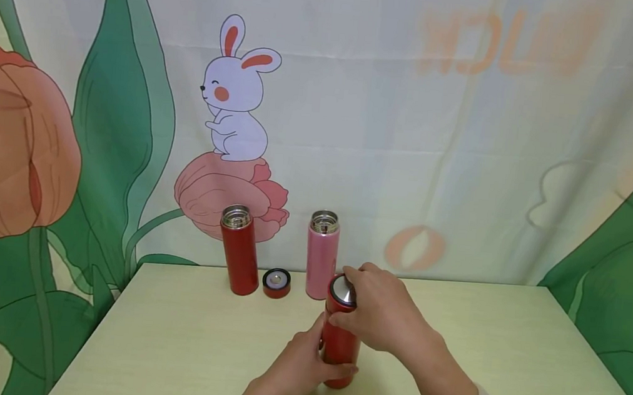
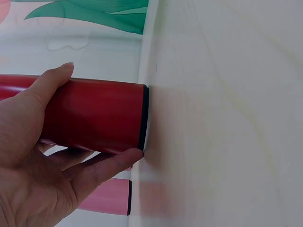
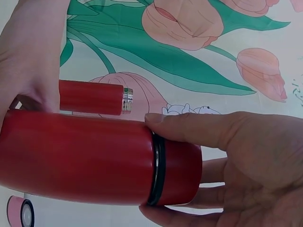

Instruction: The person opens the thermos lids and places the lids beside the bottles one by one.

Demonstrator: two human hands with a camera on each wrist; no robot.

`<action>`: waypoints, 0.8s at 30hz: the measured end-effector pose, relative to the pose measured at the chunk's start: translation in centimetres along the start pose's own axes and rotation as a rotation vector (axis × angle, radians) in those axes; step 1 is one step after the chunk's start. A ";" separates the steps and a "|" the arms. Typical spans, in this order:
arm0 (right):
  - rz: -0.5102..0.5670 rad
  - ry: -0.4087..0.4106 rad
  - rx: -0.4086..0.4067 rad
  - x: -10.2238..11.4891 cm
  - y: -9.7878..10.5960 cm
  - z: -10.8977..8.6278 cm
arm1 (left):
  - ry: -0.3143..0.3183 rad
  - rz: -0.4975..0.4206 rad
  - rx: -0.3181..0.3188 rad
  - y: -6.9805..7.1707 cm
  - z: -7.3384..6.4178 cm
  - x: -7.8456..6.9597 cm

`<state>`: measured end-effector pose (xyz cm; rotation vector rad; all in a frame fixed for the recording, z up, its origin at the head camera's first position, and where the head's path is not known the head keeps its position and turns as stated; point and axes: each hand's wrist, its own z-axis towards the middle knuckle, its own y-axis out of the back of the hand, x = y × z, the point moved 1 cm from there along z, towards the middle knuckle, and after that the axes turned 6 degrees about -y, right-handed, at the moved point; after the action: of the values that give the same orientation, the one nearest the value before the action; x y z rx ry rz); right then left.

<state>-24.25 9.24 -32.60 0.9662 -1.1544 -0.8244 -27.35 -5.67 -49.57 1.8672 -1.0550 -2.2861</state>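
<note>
A red thermos point(image 1: 342, 345) stands nearly upright at the table's front middle. My left hand point(image 1: 300, 362) grips its lower body, thumb on one side and fingers on the other, as the left wrist view also shows. My right hand point(image 1: 379, 306) holds the lid point(image 3: 183, 165) on top, with the thumb and fingers spread around its sides. A black ring point(image 3: 158, 168) runs between lid and body. The lid's top is silver with a dark rim. In the left wrist view, the thermos base is close to the tabletop; whether it touches is unclear.
Behind stand an uncapped red thermos point(image 1: 240, 257) and an uncapped pink thermos point(image 1: 321, 260). Between them lies a red lid point(image 1: 277, 283), open side up. A pink lid point(image 3: 21, 211) shows in the right wrist view. A printed curtain point(image 1: 356, 132) hangs behind the pale table point(image 1: 180, 336).
</note>
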 end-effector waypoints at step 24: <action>0.145 0.096 0.206 -0.9 1.0 0.9 | -0.027 0.011 -0.016 -0.1 0.0 0.0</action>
<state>-25.25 10.28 -31.90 1.0649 -1.2272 -0.5445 -27.29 -5.61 -49.58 1.8251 -1.0434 -2.3134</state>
